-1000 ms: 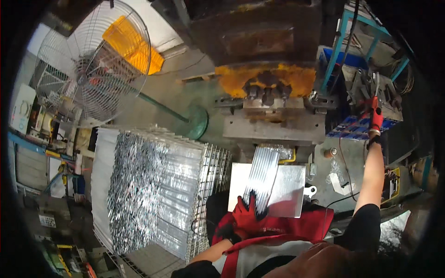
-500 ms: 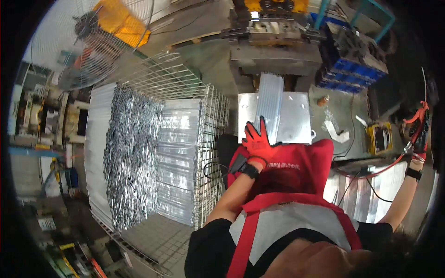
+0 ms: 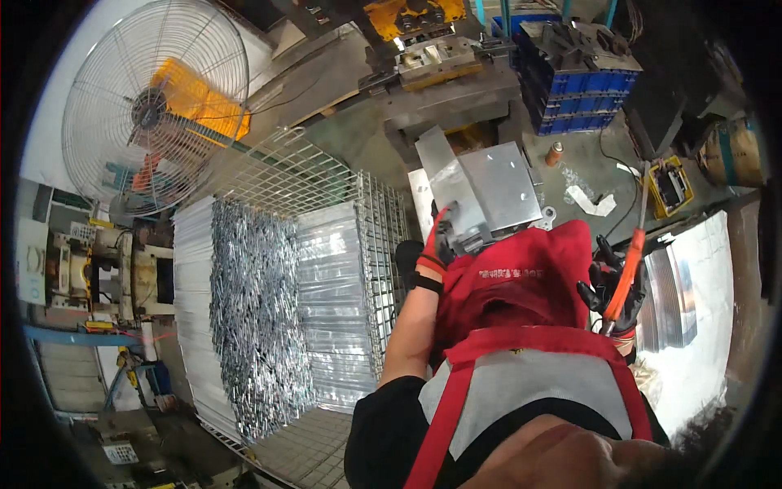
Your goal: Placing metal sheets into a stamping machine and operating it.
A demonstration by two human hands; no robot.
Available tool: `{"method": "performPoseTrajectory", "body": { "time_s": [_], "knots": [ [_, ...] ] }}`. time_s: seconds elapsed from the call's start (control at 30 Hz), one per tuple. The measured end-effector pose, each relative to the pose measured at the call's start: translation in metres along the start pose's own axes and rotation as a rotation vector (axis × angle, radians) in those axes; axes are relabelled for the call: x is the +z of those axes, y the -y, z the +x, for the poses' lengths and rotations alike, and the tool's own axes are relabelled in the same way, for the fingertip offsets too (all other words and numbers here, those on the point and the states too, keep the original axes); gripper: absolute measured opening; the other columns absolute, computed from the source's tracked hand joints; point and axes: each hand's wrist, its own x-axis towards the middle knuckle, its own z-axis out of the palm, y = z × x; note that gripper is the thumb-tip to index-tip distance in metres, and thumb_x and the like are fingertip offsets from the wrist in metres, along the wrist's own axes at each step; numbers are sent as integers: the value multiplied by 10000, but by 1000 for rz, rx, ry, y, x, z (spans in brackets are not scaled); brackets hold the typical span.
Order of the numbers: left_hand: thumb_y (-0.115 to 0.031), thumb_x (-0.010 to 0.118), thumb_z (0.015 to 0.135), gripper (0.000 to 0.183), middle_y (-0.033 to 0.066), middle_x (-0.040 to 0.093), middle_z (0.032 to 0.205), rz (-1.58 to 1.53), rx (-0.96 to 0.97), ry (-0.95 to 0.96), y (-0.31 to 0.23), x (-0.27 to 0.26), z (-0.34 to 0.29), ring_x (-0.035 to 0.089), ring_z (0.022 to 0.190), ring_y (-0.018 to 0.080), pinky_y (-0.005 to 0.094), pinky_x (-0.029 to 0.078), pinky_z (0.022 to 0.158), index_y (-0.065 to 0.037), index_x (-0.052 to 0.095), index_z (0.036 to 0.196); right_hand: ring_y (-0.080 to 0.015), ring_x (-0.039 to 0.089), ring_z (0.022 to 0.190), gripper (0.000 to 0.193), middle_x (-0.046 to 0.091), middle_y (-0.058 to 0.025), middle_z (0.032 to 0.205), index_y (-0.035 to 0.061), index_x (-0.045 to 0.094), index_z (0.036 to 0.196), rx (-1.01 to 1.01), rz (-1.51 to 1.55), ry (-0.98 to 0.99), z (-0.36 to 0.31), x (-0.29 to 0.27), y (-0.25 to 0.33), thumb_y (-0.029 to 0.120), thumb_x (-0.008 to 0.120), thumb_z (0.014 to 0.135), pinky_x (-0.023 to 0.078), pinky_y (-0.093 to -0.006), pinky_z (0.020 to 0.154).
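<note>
My left hand (image 3: 442, 238), in a red glove, is closed round the near left edge of a long shiny metal strip stack (image 3: 450, 181). The stack is tilted and lies over a flat metal plate (image 3: 507, 189) in front of my knees; whether it touches the plate I cannot tell. On the right, beside my knee, my right hand (image 3: 612, 287), in a dark-palmed glove, grips an orange air blow gun (image 3: 626, 273). Its thin metal nozzle points away from me, past the plate's right side.
Left stands a wire cage (image 3: 368, 244) packed with shiny metal strips (image 3: 257, 318), with a large fan (image 3: 151, 106) behind. Ahead is a press machine (image 3: 444, 90). Blue crates (image 3: 582, 94), a spray can (image 3: 555, 153) and a yellow bin (image 3: 672, 186) are at right.
My right hand has come in from the far right with the blow gun. My left hand, earlier spread on the strip stack, now grips its edge, and the stack is tilted. The view has turned.
</note>
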Motion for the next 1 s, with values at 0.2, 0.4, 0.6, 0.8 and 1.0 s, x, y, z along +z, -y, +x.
{"method": "performPoseTrajectory", "body": {
  "time_s": [0.2,0.4,0.6,0.8,1.0],
  "knots": [
    [-459,591,851,418,95,637,1021,-378,-387,142,-70,96,-36,617,936,305,490,510,843,-133,587,1112,-196,510,1131,616,513,-73,1261,149,334,1410,-4,-51,26,-7,-4,-21,411,479,872,370,-545,956],
    [-472,575,848,466,98,632,1036,-365,-342,196,-75,120,-33,624,922,311,496,518,818,-121,578,1154,-210,517,1109,563,508,-93,1266,119,362,1380,-60,-151,92,-19,-2,-10,315,483,867,384,-494,938],
    [-438,574,861,409,87,635,1036,-404,-288,211,-71,121,-35,630,912,293,489,517,822,-149,581,1151,-224,524,1087,515,503,-112,1271,88,390,1350,-166,-335,234,-56,-11,11,218,486,861,398,-443,919],
    [-415,536,893,348,49,640,1020,-309,-213,246,-67,132,-40,638,896,252,452,539,773,-180,572,1148,-239,531,1066,474,498,-131,1276,57,418,1320,-135,-761,122,-2,-30,-7,121,489,856,411,-392,901],
    [-364,486,937,346,31,614,1117,-372,-408,395,-77,168,-45,629,966,225,456,527,825,-199,523,1239,-253,538,1044,442,493,-151,1281,26,446,1290,-330,-1607,101,13,-86,-31,25,493,850,425,-341,882]
  ]
}}
